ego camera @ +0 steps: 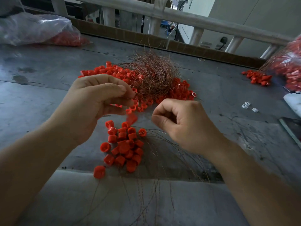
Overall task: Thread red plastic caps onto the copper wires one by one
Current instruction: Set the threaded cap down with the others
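Red cap [132, 119], blurred, between the hands [97, 101] [184, 126] (copper wires [151, 79] beyond)

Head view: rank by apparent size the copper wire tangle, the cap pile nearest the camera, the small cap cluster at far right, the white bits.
1-2. copper wire tangle and nearest cap pile: look alike; the pile is nearer, so unranked.
3. far-right cap cluster.
4. white bits.

Small workshop, stained grey tabletop [48, 98], bulk plastic bag [32, 30] of red caps at 10 o'clock, cardboard edging [123, 35], bare railing [179, 17]
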`<state>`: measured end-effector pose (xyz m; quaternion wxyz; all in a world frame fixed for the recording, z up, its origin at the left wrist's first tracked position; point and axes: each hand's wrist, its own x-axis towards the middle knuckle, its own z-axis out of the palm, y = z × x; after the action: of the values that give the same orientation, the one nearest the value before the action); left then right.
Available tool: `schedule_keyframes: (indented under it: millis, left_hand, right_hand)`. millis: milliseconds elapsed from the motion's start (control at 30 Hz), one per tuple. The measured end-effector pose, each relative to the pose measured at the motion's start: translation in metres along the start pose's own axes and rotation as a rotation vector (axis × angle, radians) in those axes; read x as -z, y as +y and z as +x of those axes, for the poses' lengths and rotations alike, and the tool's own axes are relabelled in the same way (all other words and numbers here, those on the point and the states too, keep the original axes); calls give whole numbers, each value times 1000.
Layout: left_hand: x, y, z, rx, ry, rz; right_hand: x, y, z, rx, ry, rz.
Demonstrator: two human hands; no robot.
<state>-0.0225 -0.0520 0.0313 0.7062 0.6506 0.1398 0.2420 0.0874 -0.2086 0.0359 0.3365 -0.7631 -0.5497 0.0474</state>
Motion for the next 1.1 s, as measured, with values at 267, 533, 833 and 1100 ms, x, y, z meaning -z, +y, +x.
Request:
schedule_keyframes:
  millis: [267, 533, 833, 1100]
  left_hand:
    - [18, -11, 20, -49, 462, 654]
    - [21, -19, 20, -70, 352, 1031]
    - [23, -25, 23, -94, 264, 1145]
    - [2, -11, 6, -246, 11, 667]
  right_hand:
    - [-3, 3, 0, -13, -158, -143]
    - [3, 4, 2, -52, -54, -85]
    - [9, 15, 7, -134, 22, -178]
    - [11, 45, 16, -290, 54, -312]
